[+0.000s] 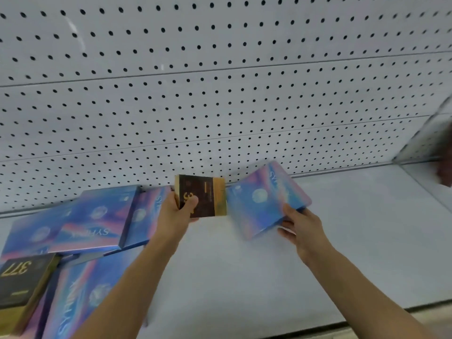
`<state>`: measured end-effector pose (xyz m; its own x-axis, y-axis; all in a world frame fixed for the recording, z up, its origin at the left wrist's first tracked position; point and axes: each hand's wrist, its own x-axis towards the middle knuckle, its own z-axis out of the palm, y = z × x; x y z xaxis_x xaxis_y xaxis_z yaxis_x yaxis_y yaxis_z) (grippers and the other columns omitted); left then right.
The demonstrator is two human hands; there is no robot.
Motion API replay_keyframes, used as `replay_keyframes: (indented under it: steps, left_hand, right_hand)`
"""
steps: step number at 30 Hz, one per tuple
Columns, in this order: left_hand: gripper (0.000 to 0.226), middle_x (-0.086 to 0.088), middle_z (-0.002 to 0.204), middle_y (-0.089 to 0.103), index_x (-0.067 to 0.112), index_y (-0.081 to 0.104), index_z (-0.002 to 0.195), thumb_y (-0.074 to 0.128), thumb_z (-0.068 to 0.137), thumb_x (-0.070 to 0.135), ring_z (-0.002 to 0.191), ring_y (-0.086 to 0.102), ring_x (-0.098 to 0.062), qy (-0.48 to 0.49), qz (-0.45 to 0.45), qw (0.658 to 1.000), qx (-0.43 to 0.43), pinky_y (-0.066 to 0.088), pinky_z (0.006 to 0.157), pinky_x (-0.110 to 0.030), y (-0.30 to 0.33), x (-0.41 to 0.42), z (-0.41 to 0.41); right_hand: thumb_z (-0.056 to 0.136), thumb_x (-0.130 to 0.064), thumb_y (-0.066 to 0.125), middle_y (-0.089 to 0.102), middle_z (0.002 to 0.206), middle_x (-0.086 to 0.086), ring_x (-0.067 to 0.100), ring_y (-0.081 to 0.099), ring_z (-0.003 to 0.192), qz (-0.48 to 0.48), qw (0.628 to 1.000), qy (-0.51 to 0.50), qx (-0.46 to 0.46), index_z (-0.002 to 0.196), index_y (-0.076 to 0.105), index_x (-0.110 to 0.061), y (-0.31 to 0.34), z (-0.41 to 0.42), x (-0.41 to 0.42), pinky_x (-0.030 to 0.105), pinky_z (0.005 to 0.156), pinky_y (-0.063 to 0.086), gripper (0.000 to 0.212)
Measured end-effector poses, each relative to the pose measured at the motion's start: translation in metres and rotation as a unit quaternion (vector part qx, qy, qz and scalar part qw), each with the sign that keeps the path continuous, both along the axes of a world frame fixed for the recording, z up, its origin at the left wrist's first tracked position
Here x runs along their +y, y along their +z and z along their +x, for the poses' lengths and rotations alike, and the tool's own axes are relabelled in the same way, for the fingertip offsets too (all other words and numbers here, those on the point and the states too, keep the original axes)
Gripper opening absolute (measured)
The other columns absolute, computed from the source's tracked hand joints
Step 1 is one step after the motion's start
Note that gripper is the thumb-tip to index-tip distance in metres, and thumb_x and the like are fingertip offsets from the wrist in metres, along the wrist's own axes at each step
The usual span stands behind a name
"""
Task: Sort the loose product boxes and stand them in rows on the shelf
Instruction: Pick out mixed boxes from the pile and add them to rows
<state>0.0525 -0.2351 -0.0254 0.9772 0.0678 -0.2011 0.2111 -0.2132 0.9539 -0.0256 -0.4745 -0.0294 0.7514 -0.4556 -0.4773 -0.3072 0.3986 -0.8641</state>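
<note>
Left hand [179,207] grips a dark brown and gold box [203,195], thumb across its front, held up near the pegboard back wall [220,81]. Right hand [299,227] holds a blue-pink box [264,201] by its lower right corner, tilted, above the white shelf [342,241]. Loose pile of blue-pink boxes [97,216] lies at left, with another dark box [22,282] on top at the lower left edge.

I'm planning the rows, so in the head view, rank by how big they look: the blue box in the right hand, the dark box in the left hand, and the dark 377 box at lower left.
1. Blue box in the right hand, clearly largest.
2. and 3. Dark 377 box and dark box in the left hand: unsure, since the 377 box is nearer the camera and cut off by the frame.
</note>
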Motion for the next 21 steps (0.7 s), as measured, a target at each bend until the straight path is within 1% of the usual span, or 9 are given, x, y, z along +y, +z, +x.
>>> replay_keyframes:
  steps: [2, 4, 7, 9, 11, 13, 15, 17, 21]
  left_hand:
    - [0.024, -0.008, 0.106, 0.070, 0.012, 0.057, 0.119, 0.059, 0.095, 0.017, 0.095, 0.069, -0.024, -0.006, 0.000, 1.000, -0.017, 0.060, 0.075, -0.035, 0.002, -0.005, -0.012]
    - [0.021, -0.008, 0.105, 0.071, 0.011, 0.058, 0.116, 0.059, 0.095, 0.017, 0.094, 0.069, -0.023, -0.018, -0.015, 1.000, -0.011, 0.059, 0.078, -0.039, 0.008, -0.015, -0.023]
    - [0.019, -0.007, 0.098, 0.071, 0.009, 0.059, 0.112, 0.060, 0.094, 0.015, 0.087, 0.069, -0.018, -0.018, -0.042, 0.999, -0.009, 0.059, 0.076, -0.040, 0.016, -0.039, -0.039]
    - [0.021, -0.005, 0.097, 0.069, 0.010, 0.058, 0.113, 0.061, 0.094, 0.017, 0.083, 0.069, -0.016, -0.017, -0.053, 0.998, -0.012, 0.060, 0.074, -0.039, 0.019, -0.063, -0.055]
    - [0.021, -0.007, 0.100, 0.069, 0.013, 0.057, 0.112, 0.061, 0.094, 0.022, 0.083, 0.070, -0.019, -0.024, -0.054, 0.998, -0.009, 0.060, 0.077, -0.041, 0.021, -0.091, -0.074]
    - [0.019, -0.007, 0.101, 0.068, 0.016, 0.056, 0.111, 0.061, 0.095, 0.026, 0.084, 0.071, -0.022, -0.039, -0.053, 0.998, -0.012, 0.059, 0.082, -0.044, 0.021, -0.124, -0.096]
    - [0.016, -0.006, 0.101, 0.068, 0.019, 0.056, 0.108, 0.060, 0.095, 0.027, 0.081, 0.072, -0.022, -0.047, -0.056, 0.997, -0.019, 0.058, 0.084, -0.044, 0.023, -0.162, -0.118]
    - [0.014, -0.008, 0.101, 0.068, 0.019, 0.056, 0.106, 0.061, 0.095, 0.026, 0.083, 0.071, -0.023, -0.050, -0.062, 0.996, -0.028, 0.058, 0.082, -0.042, 0.025, -0.203, -0.141]
    - [0.012, -0.011, 0.104, 0.067, 0.014, 0.058, 0.103, 0.062, 0.094, 0.021, 0.089, 0.068, -0.026, -0.064, -0.084, 0.994, -0.028, 0.059, 0.074, -0.037, 0.025, -0.289, -0.189]
  right_hand:
    - [0.092, -0.024, 0.061, 0.066, 0.093, 0.007, 0.022, 0.060, 0.079, -0.028, 1.000, 0.006, -0.013, 0.112, 0.061, -0.012, 0.006, -0.016, -0.017, 0.033, 0.070, 0.050, 0.023]
    - [0.093, -0.022, 0.058, 0.067, 0.094, 0.008, 0.023, 0.061, 0.081, -0.038, 0.999, 0.000, -0.031, 0.111, 0.063, -0.012, 0.013, -0.031, -0.034, 0.032, 0.069, 0.050, 0.021]
    - [0.096, -0.022, 0.054, 0.068, 0.100, 0.009, 0.025, 0.062, 0.084, -0.050, 0.997, -0.020, -0.053, 0.111, 0.062, -0.009, 0.020, -0.051, -0.059, 0.031, 0.066, 0.051, 0.021]
    - [0.097, -0.024, 0.053, 0.067, 0.097, 0.010, 0.025, 0.061, 0.082, -0.074, 0.995, -0.037, -0.060, 0.102, 0.062, -0.008, 0.025, -0.069, -0.083, 0.032, 0.066, 0.050, 0.020]
    - [0.096, -0.026, 0.053, 0.062, 0.090, 0.012, 0.025, 0.056, 0.078, -0.100, 0.991, -0.060, -0.067, 0.092, 0.058, -0.008, 0.028, -0.089, -0.114, 0.032, 0.064, 0.044, 0.019]
    - [0.094, -0.029, 0.056, 0.054, 0.084, 0.013, 0.024, 0.048, 0.074, -0.111, 0.988, -0.083, -0.075, 0.090, 0.056, -0.008, 0.030, -0.113, -0.146, 0.033, 0.064, 0.036, 0.021]
    - [0.093, -0.032, 0.058, 0.050, 0.081, 0.013, 0.023, 0.044, 0.074, -0.123, 0.985, -0.098, -0.076, 0.084, 0.055, -0.003, 0.033, -0.138, -0.180, 0.034, 0.065, 0.032, 0.031]
    - [0.092, -0.034, 0.058, 0.052, 0.078, 0.014, 0.022, 0.045, 0.072, -0.137, 0.982, -0.109, -0.076, 0.082, 0.055, 0.003, 0.035, -0.165, -0.214, 0.034, 0.067, 0.034, 0.039]
    - [0.091, -0.039, 0.058, 0.060, 0.077, 0.018, 0.024, 0.052, 0.072, -0.165, 0.975, -0.133, -0.070, 0.075, 0.060, -0.004, 0.041, -0.223, -0.287, 0.037, 0.069, 0.042, 0.039]
